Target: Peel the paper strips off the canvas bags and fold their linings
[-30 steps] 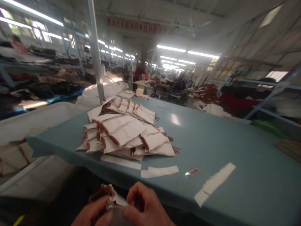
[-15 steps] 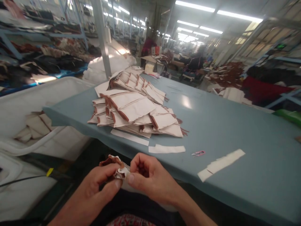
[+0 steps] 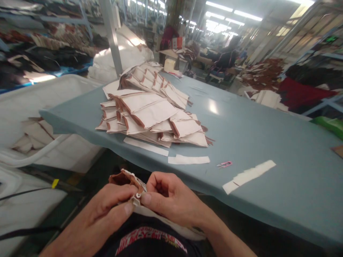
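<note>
Both hands meet at a cream-and-brown sewn fabric piece (image 3: 135, 180), close to my body and below the table's front edge. My left hand (image 3: 109, 207) pinches its folded edge between thumb and fingers. From the other side, my right hand (image 3: 171, 200) grips the same edge with thumb and curled fingers, the fingertips nearly touching those of the left. A brown lining shows in the piece's opening, and a cream length of it trails under my right wrist. Stacked on the table (image 3: 246, 135) ahead are several similar cream pieces (image 3: 152, 110) with brown edges.
Pink-handled thread snips (image 3: 224, 164) lie near the table's front edge, between a white strip (image 3: 189, 159) and a notched cream strip (image 3: 249, 176). White bins (image 3: 72, 85) stand at the left. A metal post (image 3: 111, 39) rises behind the stack. Another person (image 3: 226, 59) sits far back.
My view has tipped down slightly, so the table sits higher. The held edge has been turned and flattened between my fingers, and more of the brown lining shows.
</note>
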`<state>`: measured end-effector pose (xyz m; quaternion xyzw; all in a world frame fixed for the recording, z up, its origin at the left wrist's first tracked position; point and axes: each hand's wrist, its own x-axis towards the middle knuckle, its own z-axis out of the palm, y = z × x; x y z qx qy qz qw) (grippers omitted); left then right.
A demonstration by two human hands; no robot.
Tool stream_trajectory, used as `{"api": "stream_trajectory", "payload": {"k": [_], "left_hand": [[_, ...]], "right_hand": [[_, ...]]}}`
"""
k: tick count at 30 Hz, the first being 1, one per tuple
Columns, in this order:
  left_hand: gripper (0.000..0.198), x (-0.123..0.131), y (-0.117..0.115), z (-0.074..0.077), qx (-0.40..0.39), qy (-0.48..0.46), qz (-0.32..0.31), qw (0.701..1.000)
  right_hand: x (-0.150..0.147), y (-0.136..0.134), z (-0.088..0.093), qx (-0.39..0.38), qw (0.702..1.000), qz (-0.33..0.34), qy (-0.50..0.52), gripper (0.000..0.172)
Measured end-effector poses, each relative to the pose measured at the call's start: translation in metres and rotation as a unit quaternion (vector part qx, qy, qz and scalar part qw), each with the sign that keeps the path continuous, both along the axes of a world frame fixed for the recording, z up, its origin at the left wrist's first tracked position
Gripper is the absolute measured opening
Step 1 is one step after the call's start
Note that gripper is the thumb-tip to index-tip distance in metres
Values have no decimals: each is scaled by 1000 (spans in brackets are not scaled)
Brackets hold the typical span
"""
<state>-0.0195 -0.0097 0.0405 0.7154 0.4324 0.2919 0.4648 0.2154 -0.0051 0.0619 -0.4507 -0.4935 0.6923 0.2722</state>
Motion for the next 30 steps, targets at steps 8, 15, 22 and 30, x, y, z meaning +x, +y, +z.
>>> {"api": "stream_trajectory", "payload": {"k": [8, 15, 22, 30], "left_hand": [[39, 2, 8, -10, -17, 16, 19, 1000], [33, -4, 1, -12, -50, -9, 15, 999], [38, 4, -5, -3, -79, -16, 8, 997], [35, 6, -7, -24, -57, -45, -36, 997]], "right_hand": [[-8, -5, -7, 143, 983, -35, -107, 30], [-12, -14, -15, 182, 975, -24, -130, 30], [-15, -20, -21, 175, 976, -26, -125, 39], [-11, -26, -30, 163, 976, -35, -139, 41]]}}
